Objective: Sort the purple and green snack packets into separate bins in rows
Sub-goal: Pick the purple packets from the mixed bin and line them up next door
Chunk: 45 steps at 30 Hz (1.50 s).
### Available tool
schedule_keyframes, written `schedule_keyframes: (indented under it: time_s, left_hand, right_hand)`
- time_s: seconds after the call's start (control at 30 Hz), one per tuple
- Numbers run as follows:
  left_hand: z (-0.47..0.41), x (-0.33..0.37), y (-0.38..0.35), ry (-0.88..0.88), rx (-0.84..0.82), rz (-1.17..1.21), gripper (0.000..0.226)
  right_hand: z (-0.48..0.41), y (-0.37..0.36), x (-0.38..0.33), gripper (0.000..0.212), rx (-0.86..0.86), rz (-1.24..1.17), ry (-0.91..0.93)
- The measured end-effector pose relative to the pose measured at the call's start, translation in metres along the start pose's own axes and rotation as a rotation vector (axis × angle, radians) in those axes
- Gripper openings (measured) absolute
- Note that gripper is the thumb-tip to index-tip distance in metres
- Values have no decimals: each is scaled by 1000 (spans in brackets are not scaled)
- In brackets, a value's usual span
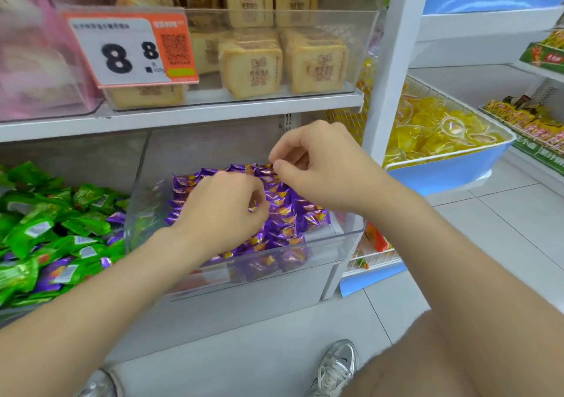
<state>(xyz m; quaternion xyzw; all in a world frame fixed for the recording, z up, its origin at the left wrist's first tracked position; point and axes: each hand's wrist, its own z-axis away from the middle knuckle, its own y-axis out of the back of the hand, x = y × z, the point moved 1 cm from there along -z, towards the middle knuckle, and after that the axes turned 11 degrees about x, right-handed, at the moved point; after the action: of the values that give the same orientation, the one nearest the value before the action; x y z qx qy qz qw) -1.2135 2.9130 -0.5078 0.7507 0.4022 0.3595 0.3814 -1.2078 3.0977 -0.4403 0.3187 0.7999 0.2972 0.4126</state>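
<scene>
A clear plastic bin (345, 245) on the lower shelf holds purple snack packets (283, 210) laid in rows. Both hands are inside it. My left hand (222, 210) lies palm down over the middle rows, with its fingers curled onto a purple packet. Over the back rows my right hand (317, 167) hovers with thumb and forefinger pinched together at a purple packet's edge. Left of the bin is a loose heap of green snack packets (36, 229) with a few purple ones (55, 273) mixed in.
The shelf above carries a clear bin of beige biscuit packs (253, 67) and an orange price tag (128, 48). To the right, past a white upright (387, 61), stands a blue-rimmed wire basket of yellow jelly cups (439, 131). My shoes (335, 366) are on the tiled floor.
</scene>
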Motion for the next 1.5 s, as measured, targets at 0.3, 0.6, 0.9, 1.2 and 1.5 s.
schedule_keyframes:
  time_s: [0.3,0.6,0.9,1.2,1.5]
  left_hand:
    - [76,-97,118,261,226,30,12]
    - [142,-209,149,664,-425,-232,74]
    - [126,-231,128,337,-585,-275,73]
    - [111,-262,143,297,-342,-308,31]
    - [114,-264,146,256,-224,-291,28]
  right_hand:
    - [0,-74,-123,17,-58,-55,375]
    - [-21,-166,-171,24,-286,134,507]
    - [-27,-238,-200,56,-614,449,409]
    - [-41,-257,-205,32,-509,420,236]
    - [-51,-241,-208,15,-380,294,329]
